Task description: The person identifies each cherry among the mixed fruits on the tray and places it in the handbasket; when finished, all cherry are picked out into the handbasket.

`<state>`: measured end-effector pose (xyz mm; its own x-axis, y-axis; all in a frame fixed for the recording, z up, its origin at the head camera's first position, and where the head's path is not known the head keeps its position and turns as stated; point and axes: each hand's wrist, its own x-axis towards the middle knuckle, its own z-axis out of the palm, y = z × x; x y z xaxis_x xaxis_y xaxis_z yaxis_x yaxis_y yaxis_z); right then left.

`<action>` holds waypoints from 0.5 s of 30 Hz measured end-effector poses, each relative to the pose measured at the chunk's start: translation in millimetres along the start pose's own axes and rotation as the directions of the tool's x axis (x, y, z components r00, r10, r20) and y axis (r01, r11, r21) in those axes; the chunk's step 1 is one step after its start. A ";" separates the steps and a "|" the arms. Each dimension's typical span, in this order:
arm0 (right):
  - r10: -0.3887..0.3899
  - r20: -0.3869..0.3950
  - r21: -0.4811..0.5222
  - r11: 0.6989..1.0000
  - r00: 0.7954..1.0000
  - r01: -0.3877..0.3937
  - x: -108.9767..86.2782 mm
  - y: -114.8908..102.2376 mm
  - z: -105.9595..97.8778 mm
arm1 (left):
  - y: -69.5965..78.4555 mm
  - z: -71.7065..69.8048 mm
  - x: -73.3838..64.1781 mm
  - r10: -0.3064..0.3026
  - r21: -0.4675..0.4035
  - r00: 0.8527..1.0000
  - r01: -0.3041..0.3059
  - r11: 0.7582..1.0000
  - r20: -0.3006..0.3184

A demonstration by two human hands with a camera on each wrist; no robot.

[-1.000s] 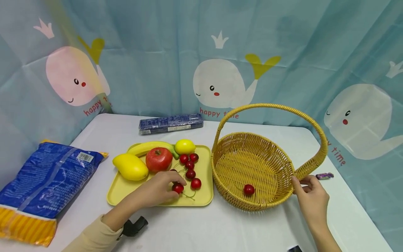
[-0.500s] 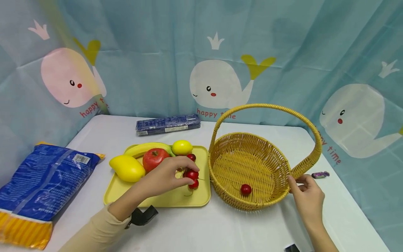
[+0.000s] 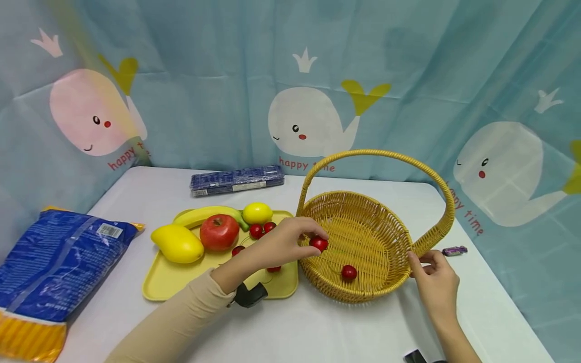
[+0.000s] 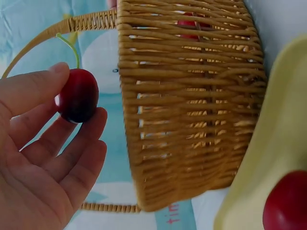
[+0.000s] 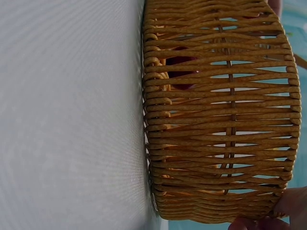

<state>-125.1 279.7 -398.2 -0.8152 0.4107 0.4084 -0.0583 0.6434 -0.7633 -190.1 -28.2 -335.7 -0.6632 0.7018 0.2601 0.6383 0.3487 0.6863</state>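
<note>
My left hand (image 3: 286, 242) is over the left rim of the wicker basket (image 3: 358, 237), pinching a dark red cherry (image 4: 79, 96) between thumb and fingers. The cherry's green stem points up past the thumb in the left wrist view. With thumb and fingers my right hand (image 3: 438, 287) grips the basket's right rim near the foot of its handle. Another cherry (image 3: 349, 273) lies on the basket floor. On the yellow tray (image 3: 165, 282) are several cherries (image 3: 256, 231), partly hidden by my left arm, plus an apple (image 3: 219, 232), a banana (image 3: 204, 216), a lemon (image 3: 257, 214) and a mango-like yellow fruit (image 3: 178, 243).
A blue and orange bag (image 3: 54, 267) lies at the table's left. Behind the tray sits a flat blue wrapped pack (image 3: 237, 180). A small purple wrapped candy (image 3: 455, 250) lies right of the basket. A patterned curtain (image 3: 218, 101) hangs behind the table.
My left hand has picked up a cherry from the tray and carried it right, over the basket's rim. The right hand keeps its grip on the basket. The head view has shifted slightly.
</note>
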 end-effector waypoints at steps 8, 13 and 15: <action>0.014 0.014 -0.002 1.000 1.000 -0.014 -1.1 -0.5 -0.7 | -5.2 17.5 27.7 -0.047 0.083 0.994 0.038 0.996 0.102; 0.017 0.020 -0.003 1.000 1.000 -0.016 -1.8 -1.1 -0.5 | -12.3 29.0 41.5 -0.082 0.146 0.971 0.050 0.988 0.224; 0.014 0.023 -0.006 1.000 1.000 -0.014 -2.0 -1.3 -0.6 | -14.2 32.4 45.9 -0.089 0.168 0.959 0.044 0.985 0.270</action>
<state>-123.1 278.5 -397.8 -0.8288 0.4048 0.3862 -0.0438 0.6412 -0.7661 -216.9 19.2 -355.5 -0.5871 0.8095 0.0050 0.6649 0.4787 0.5734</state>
